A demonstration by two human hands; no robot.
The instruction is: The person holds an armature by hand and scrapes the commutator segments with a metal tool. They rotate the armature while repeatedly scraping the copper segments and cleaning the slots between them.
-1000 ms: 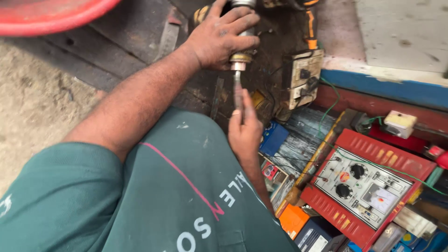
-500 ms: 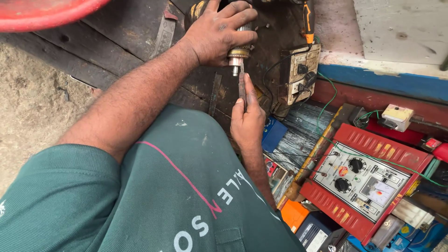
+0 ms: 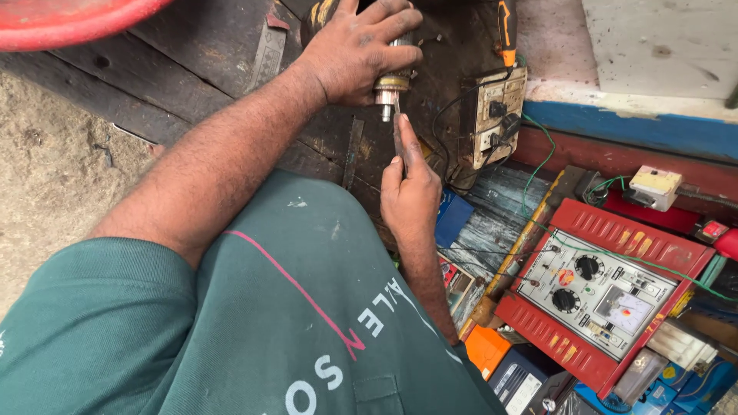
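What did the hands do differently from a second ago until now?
Almost nothing changed. The left hand keeps its grip on the cylindrical metal part, and the right hand still presses a thin tool up against its shaft end. Only the view shifted slightly. The red meter box and the socket board stayed put.

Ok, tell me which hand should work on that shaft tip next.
Probably the right hand: its thin tool touches the shaft. The left hand is busy gripping the cylindrical part.
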